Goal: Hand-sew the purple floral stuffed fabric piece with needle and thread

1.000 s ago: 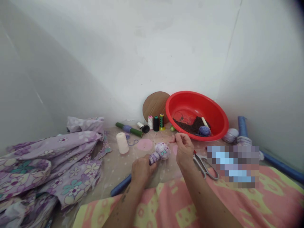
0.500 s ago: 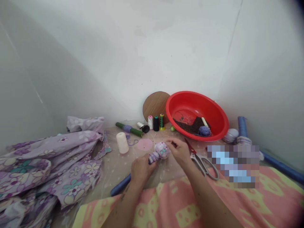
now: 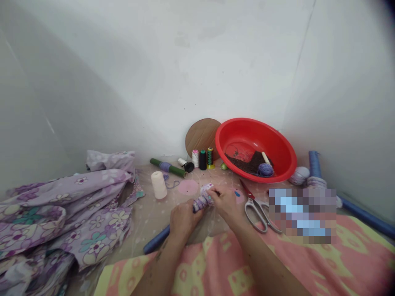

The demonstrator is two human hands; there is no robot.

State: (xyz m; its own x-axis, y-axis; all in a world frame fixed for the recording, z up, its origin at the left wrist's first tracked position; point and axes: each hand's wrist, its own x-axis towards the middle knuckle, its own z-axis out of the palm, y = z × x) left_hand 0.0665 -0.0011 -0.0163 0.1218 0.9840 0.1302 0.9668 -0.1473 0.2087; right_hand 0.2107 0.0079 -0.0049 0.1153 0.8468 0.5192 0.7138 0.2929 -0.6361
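Note:
Both my hands are low on the sheer dotted cloth, close together. My left hand [image 3: 185, 220] grips the narrow lower end of a stuffed lilac floral fabric bundle [image 3: 203, 199]. My right hand [image 3: 224, 203] presses its fingers onto the bundle's rounded top and hides most of it. Any needle or thread there is too small to tell. Steel scissors [image 3: 257, 213] with a red-marked blade lie just right of my right hand, untouched. A blue foam tube [image 3: 156, 240] runs beneath my left hand.
A red plastic basin [image 3: 222, 144] holds dark material and a lilac yarn ball. Several thread spools [image 3: 203, 160] stand before it, with a cream thread cone [image 3: 159, 185] to the left. Floral fabric [image 3: 68, 209] is heaped left; a pink blanket [image 3: 240, 271] lies nearest me.
My right hand has come down and left from beside the bundle onto its top, covering it. The scissors lie slightly further left and turned. My left hand stays on the bundle.

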